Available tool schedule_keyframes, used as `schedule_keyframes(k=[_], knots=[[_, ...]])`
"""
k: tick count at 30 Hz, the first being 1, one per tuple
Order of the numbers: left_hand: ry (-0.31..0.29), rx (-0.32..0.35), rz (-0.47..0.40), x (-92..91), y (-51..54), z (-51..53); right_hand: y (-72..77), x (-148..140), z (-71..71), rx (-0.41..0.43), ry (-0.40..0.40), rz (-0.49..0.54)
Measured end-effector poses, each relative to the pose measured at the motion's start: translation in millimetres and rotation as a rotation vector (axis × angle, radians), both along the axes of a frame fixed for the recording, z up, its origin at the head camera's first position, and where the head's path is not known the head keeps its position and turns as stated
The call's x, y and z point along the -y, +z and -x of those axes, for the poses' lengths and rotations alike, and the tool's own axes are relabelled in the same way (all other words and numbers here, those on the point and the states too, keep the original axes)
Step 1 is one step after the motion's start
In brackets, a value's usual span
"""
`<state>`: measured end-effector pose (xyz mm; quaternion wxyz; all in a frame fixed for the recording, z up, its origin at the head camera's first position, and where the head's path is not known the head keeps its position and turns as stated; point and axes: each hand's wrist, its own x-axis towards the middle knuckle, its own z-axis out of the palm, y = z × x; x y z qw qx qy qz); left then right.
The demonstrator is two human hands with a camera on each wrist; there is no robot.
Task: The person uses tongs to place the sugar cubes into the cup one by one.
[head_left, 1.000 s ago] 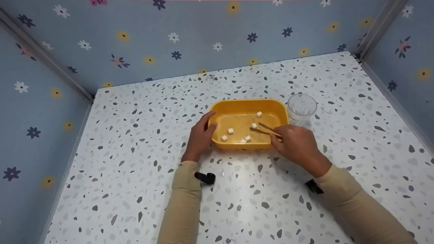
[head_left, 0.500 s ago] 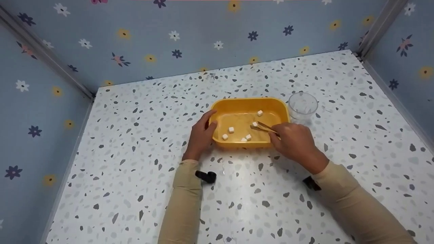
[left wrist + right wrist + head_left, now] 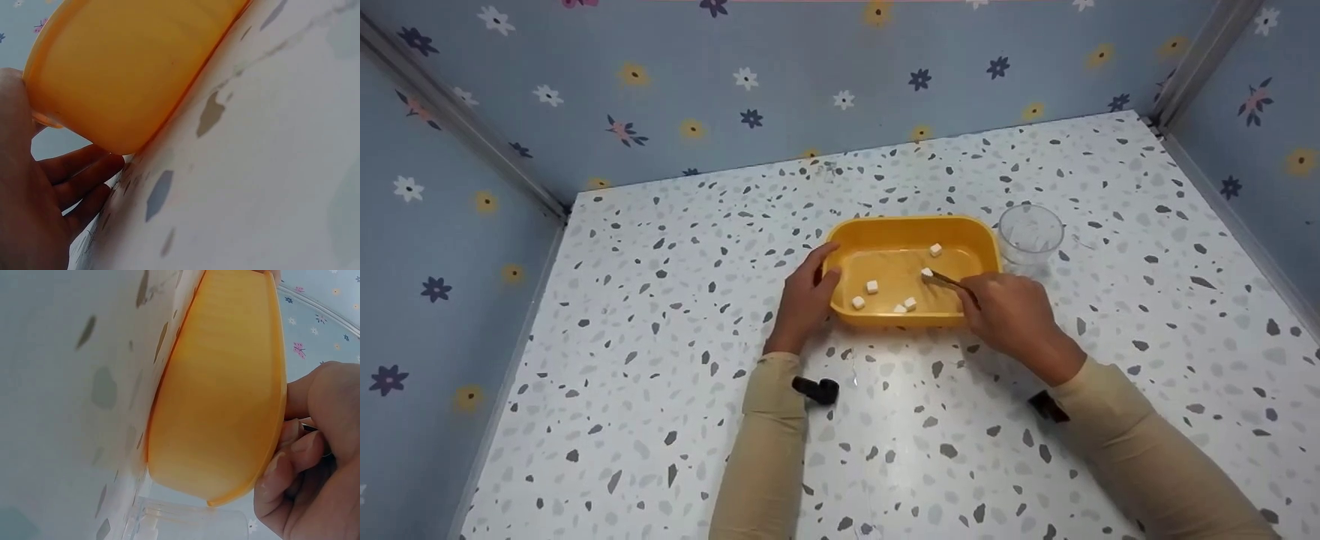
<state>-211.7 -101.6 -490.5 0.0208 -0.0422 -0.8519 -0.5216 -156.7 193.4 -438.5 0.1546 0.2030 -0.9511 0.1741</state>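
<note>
A yellow rectangular tub (image 3: 911, 321) stands on the speckled table, with several small white cubes inside. My left hand (image 3: 804, 304) holds the tub's left end, thumb at the rim and other fingers along its outer wall (image 3: 112, 84). Over the right end, my right hand (image 3: 1016, 319) grips dark tweezers (image 3: 951, 281). Their tips meet at a white cube (image 3: 926, 273) near the tub's middle, and look closed on it. Another cube (image 3: 935, 250) lies behind that one; other cubes (image 3: 872, 286) are toward the left and front. In the right wrist view the tweezers are mostly hidden by fingers.
A clear round cup (image 3: 1031, 232) stands just beyond the tub's right end, close to my right hand. Whether it holds anything is hard to tell. Flower-patterned wall panels (image 3: 795, 75) border the table at the back and both sides.
The tweezers' tips, apart around the cube earlier, have come together at it. My left hand keeps its place on the tub, which has not moved.
</note>
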Motion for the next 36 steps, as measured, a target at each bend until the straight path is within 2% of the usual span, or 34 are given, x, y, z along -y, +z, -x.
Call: schedule_keyframes(k=[5, 11, 19, 28, 36], knots=[[0.002, -0.002, -0.007, 0.1, 1.4, -0.2, -0.2, 0, 0.4, -0.004, 0.007, 0.011], [0.013, 0.015, -0.014, 0.8, -1.9, -2.4, -1.9, -1, -0.5, 0.004, 0.019, 0.029], [0.008, 0.008, -0.026, 0.8, -0.8, -0.4, -1.2, -2, -1.2, -0.032, 0.029, 0.057], [-0.002, 0.006, -0.012, 0.1, -0.6, 0.9, 1.9, -9, -1.4, -0.06, 0.0, 0.079], [0.004, 0.008, -0.008, -0.4, 0.0, -0.2, 5.2, -13, -1.5, -0.071, 0.008, 0.086]])
